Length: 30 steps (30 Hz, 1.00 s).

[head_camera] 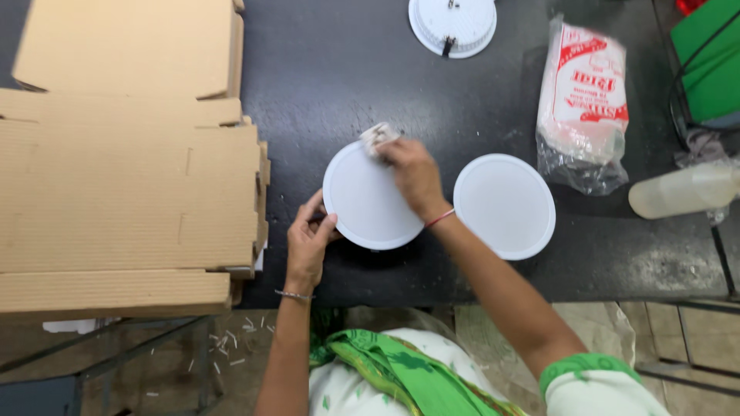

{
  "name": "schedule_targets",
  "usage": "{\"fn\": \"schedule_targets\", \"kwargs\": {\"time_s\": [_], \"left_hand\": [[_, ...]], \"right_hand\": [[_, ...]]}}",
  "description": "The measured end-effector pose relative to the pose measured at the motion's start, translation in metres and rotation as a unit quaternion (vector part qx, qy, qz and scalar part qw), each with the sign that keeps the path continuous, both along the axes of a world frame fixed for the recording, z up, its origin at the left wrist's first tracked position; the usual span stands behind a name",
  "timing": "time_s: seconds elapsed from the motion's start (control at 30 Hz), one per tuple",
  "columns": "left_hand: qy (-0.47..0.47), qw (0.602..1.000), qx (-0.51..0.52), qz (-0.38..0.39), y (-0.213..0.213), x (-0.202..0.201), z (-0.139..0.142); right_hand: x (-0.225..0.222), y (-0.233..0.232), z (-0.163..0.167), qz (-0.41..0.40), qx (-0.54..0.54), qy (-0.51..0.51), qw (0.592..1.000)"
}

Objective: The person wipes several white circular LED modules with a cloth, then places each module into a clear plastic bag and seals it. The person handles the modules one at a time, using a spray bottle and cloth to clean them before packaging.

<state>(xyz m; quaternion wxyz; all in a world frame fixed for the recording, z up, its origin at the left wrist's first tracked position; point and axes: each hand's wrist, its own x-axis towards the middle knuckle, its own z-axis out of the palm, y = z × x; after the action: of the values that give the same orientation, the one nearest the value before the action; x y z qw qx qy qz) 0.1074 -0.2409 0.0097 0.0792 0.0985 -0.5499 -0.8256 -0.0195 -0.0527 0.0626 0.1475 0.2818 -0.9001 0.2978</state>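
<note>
Dark counter (432, 100), scuffed and dusty in patches, over a tiled floor w/ small white scraps. Work in hand: wiping a round white disc (366, 204) lying flat near the counter's front edge. Left hand (307, 245) pinches the disc's left rim, thumb and fingers closed on the edge, steadying it. Right hand (415, 176) is pressed down at the disc's upper right, fingers closed on a small crumpled cloth (378, 137).

Progress, as judged: face looks clean, wipe at the top edge; how much is left cannot be told. Second white disc (504, 206) just beside, to the right, untouched. A third round piece (452, 25) lies well apart at the far edge.

Surroundings: flattened cardboard boxes (127, 185) crowd the left, close to the left hand. Plastic bag (582, 108) and pale bottle (682, 191) at right, clear of the work.
</note>
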Motion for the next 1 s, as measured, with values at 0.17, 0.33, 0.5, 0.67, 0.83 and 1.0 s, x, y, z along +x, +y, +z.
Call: {"fn": "schedule_targets", "kwargs": {"time_s": [0.17, 0.33, 0.5, 0.67, 0.83, 1.0], "left_hand": [[-0.025, 0.999, 0.033, 0.002, 0.005, -0.001, -0.001], [-0.029, 0.999, 0.038, 0.011, 0.005, -0.004, -0.002], [-0.018, 1.000, 0.010, 0.019, 0.007, -0.003, 0.001], [-0.025, 0.998, 0.011, 0.064, 0.009, -0.030, 0.010], [-0.031, 0.988, 0.083, 0.126, 0.049, -0.050, 0.008], [-0.089, 0.981, -0.057, -0.164, 0.166, -0.045, -0.003]], "right_hand": [[0.045, 0.045, -0.005, -0.088, 0.037, 0.011, 0.995], [0.134, 0.034, 0.003, -0.103, 0.043, -0.041, 0.993], [0.163, 0.006, 0.016, 0.030, -0.075, -0.126, 0.989], [0.157, 0.041, 0.037, 0.017, -0.215, -0.268, 0.939], [0.152, 0.128, 0.061, -0.162, -0.212, -0.302, 0.915], [0.152, 0.171, 0.050, -0.171, -0.053, -0.065, 0.982]]}}
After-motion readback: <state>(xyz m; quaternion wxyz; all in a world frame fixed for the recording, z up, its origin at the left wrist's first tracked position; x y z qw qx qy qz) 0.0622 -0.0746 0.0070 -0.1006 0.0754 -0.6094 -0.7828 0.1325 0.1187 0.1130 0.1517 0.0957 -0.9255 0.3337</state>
